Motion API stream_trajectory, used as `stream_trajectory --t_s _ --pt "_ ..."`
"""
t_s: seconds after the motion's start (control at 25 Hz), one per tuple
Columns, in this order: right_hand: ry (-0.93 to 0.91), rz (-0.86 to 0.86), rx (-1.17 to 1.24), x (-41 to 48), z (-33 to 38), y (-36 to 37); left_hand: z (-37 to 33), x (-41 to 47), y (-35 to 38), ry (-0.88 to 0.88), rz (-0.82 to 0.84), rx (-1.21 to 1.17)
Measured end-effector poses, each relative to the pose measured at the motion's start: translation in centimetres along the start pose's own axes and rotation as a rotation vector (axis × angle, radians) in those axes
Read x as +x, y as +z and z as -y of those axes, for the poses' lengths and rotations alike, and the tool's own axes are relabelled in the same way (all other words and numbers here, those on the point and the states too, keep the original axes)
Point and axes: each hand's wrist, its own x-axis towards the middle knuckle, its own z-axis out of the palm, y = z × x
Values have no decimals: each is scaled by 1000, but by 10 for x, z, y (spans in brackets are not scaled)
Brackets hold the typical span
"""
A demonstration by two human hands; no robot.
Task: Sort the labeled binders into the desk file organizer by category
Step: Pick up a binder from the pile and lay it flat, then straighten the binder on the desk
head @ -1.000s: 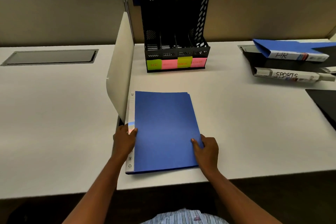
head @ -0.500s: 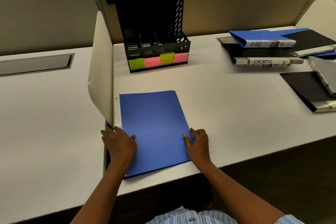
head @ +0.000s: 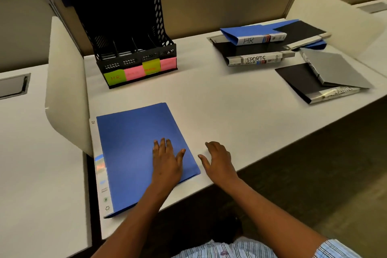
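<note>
A blue binder (head: 134, 144) lies flat at the desk's near edge. My left hand (head: 167, 161) rests on its right half with fingers straight. Just right of the binder, my right hand (head: 217, 159) hovers over the bare desk, fingers loosely spread, holding nothing. The black file organizer (head: 125, 27) stands at the back left with green and pink slot labels; the leftmost reads HR. At the back right lie a blue binder marked HR (head: 253, 34) and a black binder marked SPORTS (head: 255, 59). Nearer right lie a grey binder (head: 335, 69) on a black binder (head: 301, 81).
A white divider panel (head: 67, 81) stands along the left side of the desk (head: 230, 111). A second white panel (head: 343, 16) rises at the far right. A tan partition wall runs behind the organizer. The desk's front edge drops off right of my right hand.
My left hand moved from the binder's spine edge onto the right half of its cover. My right hand came off the binder's right edge onto the desk side. The view swung right.
</note>
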Motion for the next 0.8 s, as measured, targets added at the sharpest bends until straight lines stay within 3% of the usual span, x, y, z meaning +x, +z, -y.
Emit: stream_trajectory --t_s 0.24,0.56,0.8 --pt "-18 -5 -44 6 -51 -44 -66 -1 41 111 93 -30" --pt "-47 23 -29 26 -175 -130 -212 8 113 75 140 -126" --pt "-52 35 31 47 -231 -182 -283 16 153 61 142 -150"
